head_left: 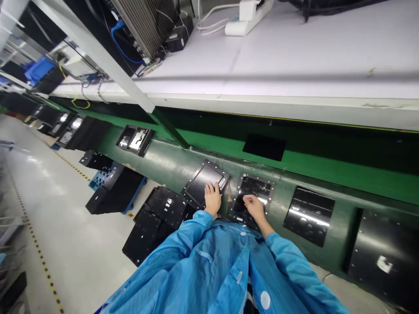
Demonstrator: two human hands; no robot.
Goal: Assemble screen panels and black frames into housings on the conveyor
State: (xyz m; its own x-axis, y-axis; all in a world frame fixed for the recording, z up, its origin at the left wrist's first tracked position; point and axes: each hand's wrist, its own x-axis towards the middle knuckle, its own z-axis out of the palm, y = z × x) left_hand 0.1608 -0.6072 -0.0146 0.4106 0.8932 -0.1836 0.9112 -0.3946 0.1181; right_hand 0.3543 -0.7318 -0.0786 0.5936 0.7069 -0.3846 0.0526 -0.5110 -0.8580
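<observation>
My left hand [212, 198] lies with fingers stretched out on the right part of a flat black framed panel [202, 183], which sits at an angle on the green bench. Just right of it, my right hand [254, 206] is over a second black panel [257, 185] with a pale, screw-dotted border and a glossy, wrinkled surface. The fingers of that hand are curled together near the panel's middle. Whatever they pinch, if anything, is too small to make out. A brown strip [229, 192] shows between the two panels.
A glossy black sheet [309, 216] and a large black panel [386, 257] lie to the right. Black panels [166, 203] are stacked beside the bench at lower left. A white shelf [294, 61] runs above the bench, with a slanting post [131, 87].
</observation>
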